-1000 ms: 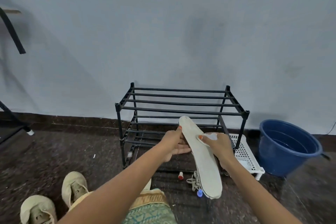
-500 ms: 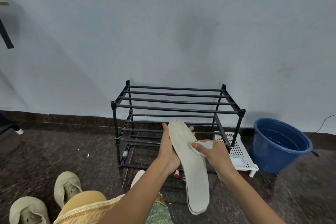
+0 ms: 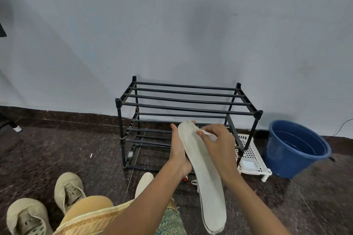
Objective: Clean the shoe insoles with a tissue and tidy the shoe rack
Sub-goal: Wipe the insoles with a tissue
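The tissue (image 3: 208, 134) has been carried up toward the far tip of the insole (image 3: 202, 168) since half a second ago. It is pinched by the right hand (image 3: 219, 143) and pressed against the insole's right edge. The insole is gripped from behind by the left hand (image 3: 179, 150) and held above the floor (image 3: 76, 158), in front of the shoe rack (image 3: 187, 101).

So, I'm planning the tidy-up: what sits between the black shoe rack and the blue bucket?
A white perforated tray lies on the floor between the shoe rack and the bucket, in the head view.
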`<state>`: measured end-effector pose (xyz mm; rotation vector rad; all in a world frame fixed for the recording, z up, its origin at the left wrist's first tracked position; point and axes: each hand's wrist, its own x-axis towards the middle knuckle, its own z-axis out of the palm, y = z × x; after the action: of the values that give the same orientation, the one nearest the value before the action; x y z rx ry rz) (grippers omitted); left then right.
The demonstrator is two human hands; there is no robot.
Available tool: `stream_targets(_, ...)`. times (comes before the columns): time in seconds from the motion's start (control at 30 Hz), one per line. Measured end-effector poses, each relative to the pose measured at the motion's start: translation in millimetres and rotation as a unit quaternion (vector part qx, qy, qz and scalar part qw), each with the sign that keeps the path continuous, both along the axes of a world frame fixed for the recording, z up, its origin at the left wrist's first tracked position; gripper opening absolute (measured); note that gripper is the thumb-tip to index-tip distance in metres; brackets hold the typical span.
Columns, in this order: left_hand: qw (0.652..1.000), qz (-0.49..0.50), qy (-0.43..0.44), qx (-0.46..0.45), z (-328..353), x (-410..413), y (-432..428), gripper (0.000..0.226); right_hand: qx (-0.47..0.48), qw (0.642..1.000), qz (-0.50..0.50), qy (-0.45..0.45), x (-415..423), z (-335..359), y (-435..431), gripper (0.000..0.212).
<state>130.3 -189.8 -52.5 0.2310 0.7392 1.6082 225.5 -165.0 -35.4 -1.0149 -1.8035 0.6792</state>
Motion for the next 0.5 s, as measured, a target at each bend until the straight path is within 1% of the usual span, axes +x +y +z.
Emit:
stream_targets(0.03,1.0,-0.009,0.011,-0.002,-2,2,0,0.066,0.022,1.0,-0.002,-0.007,-4,0,1,0.007)
stream_targets(0.1,0.999,-0.029,0.024,-0.011,-6,4,-1,0.066,0.036,0.999,-0.003,-0.015,-11,0,3,0.013)
stream_targets(0.17,0.999,-0.039,0.02,-0.021,-8,5,-1,0.063,0.053,0.998,-0.013,-0.035,-17,-3,7,0.018)
stream_targets(0.37,0.998,-0.043,0.028,-0.045,-8,5,1,0.06,0.092,0.99,-0.042,-0.101,-24,-15,14,0.021)
stream_targets(0.5,0.997,-0.043,0.031,-0.049,-3,6,-3,0.057,0.093,0.991,-0.047,-0.085,-27,-14,13,0.021)
